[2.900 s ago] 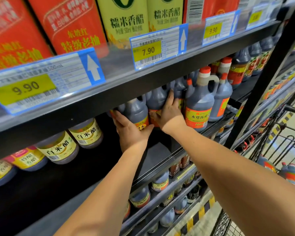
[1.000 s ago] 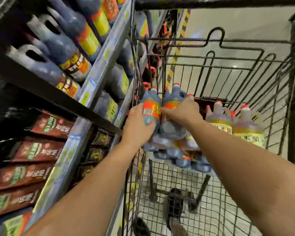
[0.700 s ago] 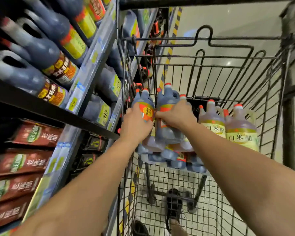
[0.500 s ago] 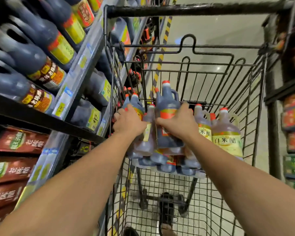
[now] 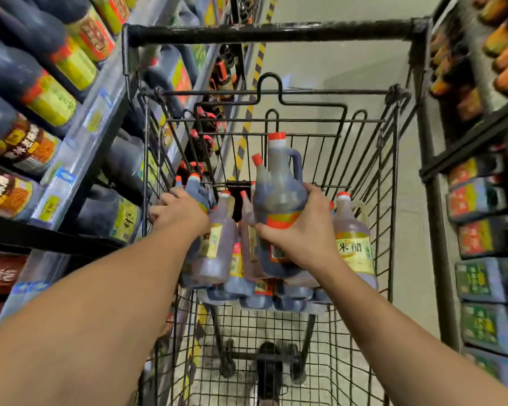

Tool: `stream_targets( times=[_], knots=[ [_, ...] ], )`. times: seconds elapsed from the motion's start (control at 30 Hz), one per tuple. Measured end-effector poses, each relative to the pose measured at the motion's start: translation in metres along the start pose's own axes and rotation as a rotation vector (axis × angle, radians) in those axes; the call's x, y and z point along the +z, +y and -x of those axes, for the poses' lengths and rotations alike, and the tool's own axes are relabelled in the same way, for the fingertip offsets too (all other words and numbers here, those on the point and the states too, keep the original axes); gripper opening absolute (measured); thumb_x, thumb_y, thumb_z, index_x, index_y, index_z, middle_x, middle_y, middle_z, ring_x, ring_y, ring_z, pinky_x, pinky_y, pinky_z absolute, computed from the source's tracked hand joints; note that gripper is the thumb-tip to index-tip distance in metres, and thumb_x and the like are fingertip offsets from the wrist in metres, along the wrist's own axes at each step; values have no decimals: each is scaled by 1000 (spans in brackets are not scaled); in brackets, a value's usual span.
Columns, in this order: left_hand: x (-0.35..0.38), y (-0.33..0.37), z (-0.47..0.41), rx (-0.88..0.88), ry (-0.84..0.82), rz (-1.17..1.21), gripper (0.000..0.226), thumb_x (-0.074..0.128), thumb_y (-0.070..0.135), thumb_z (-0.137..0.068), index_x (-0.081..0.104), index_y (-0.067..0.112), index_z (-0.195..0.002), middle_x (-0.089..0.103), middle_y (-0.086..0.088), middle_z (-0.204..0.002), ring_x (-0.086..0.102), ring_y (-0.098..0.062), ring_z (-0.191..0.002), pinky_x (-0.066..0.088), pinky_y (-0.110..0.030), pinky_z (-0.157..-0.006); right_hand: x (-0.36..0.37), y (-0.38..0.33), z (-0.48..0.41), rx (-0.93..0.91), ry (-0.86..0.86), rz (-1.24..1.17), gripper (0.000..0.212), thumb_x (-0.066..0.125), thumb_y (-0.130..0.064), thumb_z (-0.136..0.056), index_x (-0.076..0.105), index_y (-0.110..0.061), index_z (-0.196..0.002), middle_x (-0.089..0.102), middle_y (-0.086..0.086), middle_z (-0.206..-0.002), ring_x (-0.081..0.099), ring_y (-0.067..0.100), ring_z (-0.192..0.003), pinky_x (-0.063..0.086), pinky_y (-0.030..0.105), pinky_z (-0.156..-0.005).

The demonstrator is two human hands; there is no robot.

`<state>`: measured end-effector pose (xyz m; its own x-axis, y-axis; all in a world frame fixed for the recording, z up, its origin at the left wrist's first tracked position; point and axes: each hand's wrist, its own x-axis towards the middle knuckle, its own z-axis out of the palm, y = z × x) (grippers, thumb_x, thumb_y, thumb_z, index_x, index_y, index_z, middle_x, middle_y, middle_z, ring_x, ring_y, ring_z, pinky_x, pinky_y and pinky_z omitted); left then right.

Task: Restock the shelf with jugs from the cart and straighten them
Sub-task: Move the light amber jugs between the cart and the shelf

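From my remote seat I am watching two bare forearms reaching into one black wire cart (image 5: 276, 32). The right hand (image 5: 302, 232) is gripping a dark, red-capped plastic jug (image 5: 279, 194) round its belly, holding it upright above the rest. The left hand (image 5: 179, 212) is curling over a second jug (image 5: 198, 189) against the cart's left wall. Around them I am counting at least four more handled jugs, including one pale jug (image 5: 352, 238) just right of the right hand. Left of the cart, a shelf (image 5: 79, 159) is carrying rows of dark, yellow-labelled jugs.
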<state>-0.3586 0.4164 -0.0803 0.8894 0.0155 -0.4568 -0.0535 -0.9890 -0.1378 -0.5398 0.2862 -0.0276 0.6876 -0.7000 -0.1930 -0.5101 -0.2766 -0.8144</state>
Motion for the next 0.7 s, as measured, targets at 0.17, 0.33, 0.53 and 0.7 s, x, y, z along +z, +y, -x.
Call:
stream_targets(
  times=[0.17, 0.33, 0.53, 0.7],
  knots=[
    [-4, -6, 10, 57, 6, 129, 113, 79, 50, -75, 6, 9, -151, 24, -17, -145, 41, -49, -125, 44, -53, -93, -5, 1, 10, -33, 21, 9, 104, 80, -55, -50, 36, -20, -137, 46, -2, -126, 51, 15, -115, 51, 36, -89],
    [-9, -19, 35, 145, 61, 326, 105, 85, 46, -69, 20, 14, -145, 30, -14, -142, 49, -45, -121, 48, -55, -92, -16, -4, 20, -50, 51, -1, 107, 75, -59, -46, 32, -23, -137, 36, -9, -117, 46, 15, -116, 47, 27, -86],
    [-13, -46, 69, 269, 162, 698, 96, 90, 39, -49, 44, 14, -129, 44, -9, -125, 52, -27, -107, 46, -36, -82, -34, -22, 39, -101, 88, -25, 97, 79, -50, -48, 38, -23, -132, 43, -2, -120, 48, 18, -114, 51, 40, -91],
    [-32, -80, 111, 344, 282, 908, 105, 90, 36, -44, 39, 18, -133, 38, 2, -121, 39, -10, -94, 38, -28, -81, -46, -48, 66, -192, 113, -45, 86, 85, -38, -51, 32, -34, -118, 38, -4, -114, 47, 19, -112, 45, 31, -89]
  ],
)
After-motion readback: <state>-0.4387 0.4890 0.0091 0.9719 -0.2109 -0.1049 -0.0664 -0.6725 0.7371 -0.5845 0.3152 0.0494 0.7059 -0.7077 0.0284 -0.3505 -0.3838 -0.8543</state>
